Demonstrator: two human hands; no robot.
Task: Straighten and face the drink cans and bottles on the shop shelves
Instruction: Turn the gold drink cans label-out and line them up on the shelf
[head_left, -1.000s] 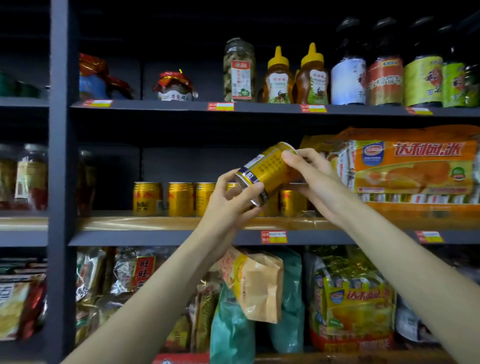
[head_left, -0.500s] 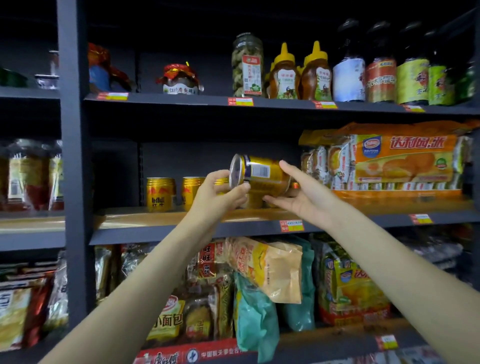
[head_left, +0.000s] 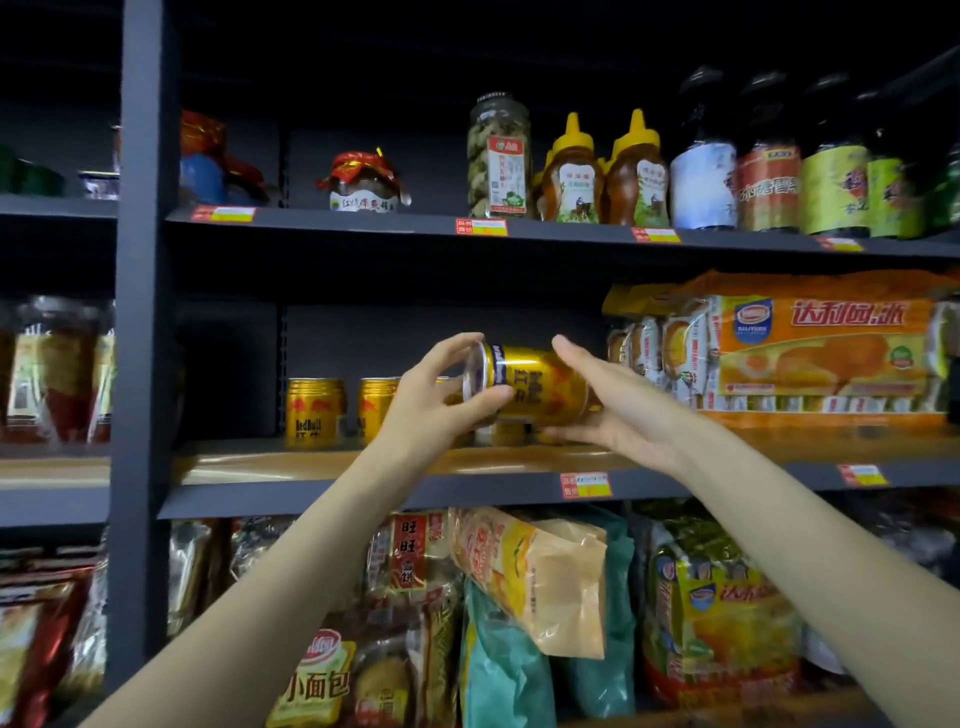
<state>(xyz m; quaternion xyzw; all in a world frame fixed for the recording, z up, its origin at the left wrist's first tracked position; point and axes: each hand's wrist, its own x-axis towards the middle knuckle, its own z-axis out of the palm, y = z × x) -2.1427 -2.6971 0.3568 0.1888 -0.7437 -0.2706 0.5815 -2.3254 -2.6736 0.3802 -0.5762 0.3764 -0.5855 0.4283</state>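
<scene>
Here we stood before the dark shelving unit (head_left: 148, 332), and we take its middle shelf (head_left: 363, 499) as our landmark. Above that shelf sat a higher board with jars, two honey bottles (head_left: 605, 171) and a run of dark bottles (head_left: 769, 171); below it hung bagged snacks. At the right end of the middle shelf lay the big orange cake packs (head_left: 826, 353), filling that end. Toward the left of the middle shelf stood the row of gold cans (head_left: 314, 413), upright, one with its label toward us; the rest of the row was hidden behind our hands.

Just above the middle shelf, in front of the row, we held one gold can (head_left: 530, 382) on its side, its silvery end turned left and its printed text running sideways. Our left hand (head_left: 434, 410) grasped that end, thumb below and fingers (head_left: 457, 345) curled over the rim. Our right hand (head_left: 608, 410) cradled the can from beneath and behind with fingers nearly straight, supporting rather than clenching.

We judged the step in hand to be turning this can upright and facing it. To do it well, we would have rolled the silvery end round with the left hand while the right palm bore the weight, checked that the logo read upright, then set it down in line with the standing cans, flush with the shelf's front edge, without knocking its neighbours.
</scene>
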